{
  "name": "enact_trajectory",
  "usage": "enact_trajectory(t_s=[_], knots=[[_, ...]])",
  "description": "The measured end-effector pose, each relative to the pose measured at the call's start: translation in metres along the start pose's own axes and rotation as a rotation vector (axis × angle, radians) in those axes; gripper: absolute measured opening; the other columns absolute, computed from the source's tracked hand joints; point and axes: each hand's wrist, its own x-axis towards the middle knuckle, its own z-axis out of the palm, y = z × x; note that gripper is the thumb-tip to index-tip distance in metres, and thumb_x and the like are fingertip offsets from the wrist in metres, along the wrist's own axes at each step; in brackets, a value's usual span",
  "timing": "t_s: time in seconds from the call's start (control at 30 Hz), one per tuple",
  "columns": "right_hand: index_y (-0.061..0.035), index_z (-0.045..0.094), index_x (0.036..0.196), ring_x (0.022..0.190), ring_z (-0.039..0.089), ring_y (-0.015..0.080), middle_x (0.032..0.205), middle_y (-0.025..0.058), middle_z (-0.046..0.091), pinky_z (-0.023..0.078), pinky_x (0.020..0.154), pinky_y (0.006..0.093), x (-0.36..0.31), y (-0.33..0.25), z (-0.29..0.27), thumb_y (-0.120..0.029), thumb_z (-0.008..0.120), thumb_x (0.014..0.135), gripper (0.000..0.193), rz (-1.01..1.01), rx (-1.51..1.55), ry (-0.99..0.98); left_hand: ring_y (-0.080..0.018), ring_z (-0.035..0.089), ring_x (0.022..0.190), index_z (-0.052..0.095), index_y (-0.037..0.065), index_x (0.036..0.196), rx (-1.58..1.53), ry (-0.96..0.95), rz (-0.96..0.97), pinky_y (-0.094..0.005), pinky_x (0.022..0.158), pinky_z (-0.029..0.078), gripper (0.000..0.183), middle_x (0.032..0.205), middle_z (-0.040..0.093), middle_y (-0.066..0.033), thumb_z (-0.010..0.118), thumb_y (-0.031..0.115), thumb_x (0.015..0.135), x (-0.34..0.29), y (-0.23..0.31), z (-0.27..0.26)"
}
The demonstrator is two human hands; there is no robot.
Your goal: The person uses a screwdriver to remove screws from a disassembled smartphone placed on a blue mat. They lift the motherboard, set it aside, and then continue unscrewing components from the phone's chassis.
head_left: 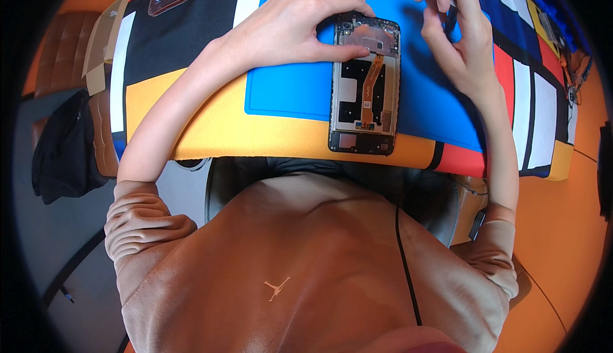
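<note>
Opened phone [364, 91] by the table's [287, 137] near edge, partly over blue mat [287, 94]. Left hand [306, 24] pinches its upper end; right hand [469, 43] apart, fingers curled, can't tell if holding anything. Probably mid-disassembly or reassembly; next move calls for steadying.

Left hand [305, 21] gripping, right hand [469, 46] curled

A small electronics-repair spot is suggested by an opened phone [365, 97], seen at one o'clock over a blue mat [287, 91] that is laid on a colour-blocked table cover [211, 123]. A furnished room is indicated by a tufted brown seat [67, 49] at ten o'clock and orange flooring [555, 244] at four, but whether home or workshop cannot be told.
</note>
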Motion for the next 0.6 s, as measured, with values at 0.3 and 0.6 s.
enact_trajectory(t_s=[0.3,0.6], knots=[[-0.0058,0.035,0.107,0.084,0.049,0.0119,0.109,0.0139,0.052,0.044,0.079,0.0253,-0.008,0.005,0.012,0.0,0.042,0.102,0.01,0.131,0.448,0.3,-0.0336,0.057,0.112,0.063,0.005,0.123,0.013,0.017,0.029,-0.0392,0.1,0.046,0.051,0.117,0.062,-0.0152,0.079,0.037,0.086,0.0,-0.003,0.003],[-0.0077,0.033,0.105,0.086,0.053,0.0133,0.107,0.0139,0.052,0.046,0.079,0.0255,-0.008,-0.003,0.019,-0.002,0.044,0.105,0.013,0.161,0.444,0.258,-0.0328,0.058,0.111,0.064,0.005,0.122,0.018,0.026,0.034,-0.0389,0.099,0.047,0.05,0.115,0.062,-0.0145,0.08,0.036,0.086,0.0,-0.003,0.003]])
